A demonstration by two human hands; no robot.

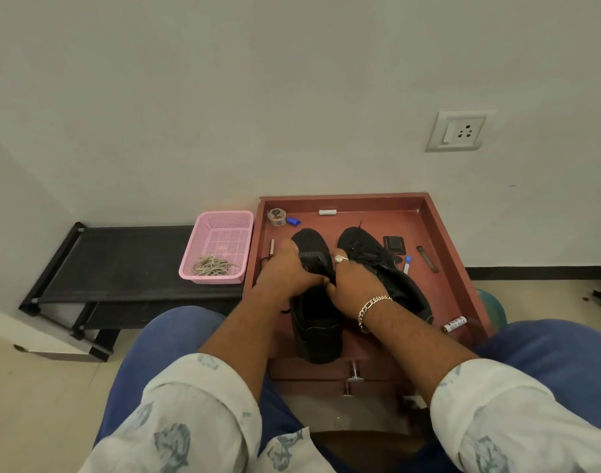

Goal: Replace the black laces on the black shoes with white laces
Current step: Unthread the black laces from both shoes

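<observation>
Two black shoes lie in a reddish-brown drawer [439,227], toes toward the wall. Both my hands work on the left shoe [317,329]. My left hand [285,271] grips its tongue area from the left, fingers curled over the top. My right hand [355,285], with a ring and a chain bracelet, pinches at the shoe's middle next to the left fingertips. The right shoe [370,254] carries its black lace, one end trailing past its toe. White laces [213,266] lie bundled in a pink basket [224,230]. The lace on the left shoe is hidden by my hands.
The basket stands on a black shoe rack [121,264] left of the drawer. Small items are scattered in the drawer: a tape roll [276,217], a blue cap [292,221], a black wallet-like case [394,244], pens and small tubes. My knees frame the drawer front.
</observation>
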